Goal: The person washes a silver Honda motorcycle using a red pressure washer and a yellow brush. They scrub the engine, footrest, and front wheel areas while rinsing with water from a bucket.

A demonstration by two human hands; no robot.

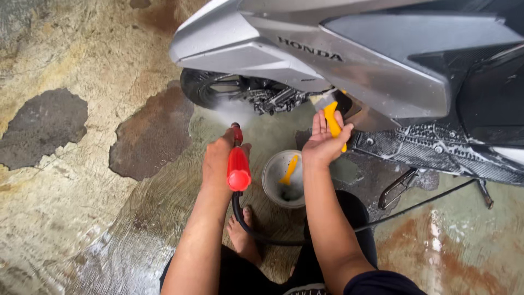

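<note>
My left hand (218, 158) grips a red spray gun (238, 164) with a black hose (256, 232). A white mist shoots from its nozzle toward the rear wheel (210, 87) of a silver scooter (327, 60). My right hand (323, 143) holds a brush with a yellow handle (332, 121), its pale bristles pressed up against the scooter's underside near the engine. Soapy foam covers the scooter's black footboard (436, 147).
A white bucket (273, 180) stands on the wet floor between my arms, with a second yellow-handled brush (289, 170) inside. My bare foot (243, 235) is below it. The scooter's side stand (398, 188) sits to the right. The concrete floor (82, 191) is wet and patchy.
</note>
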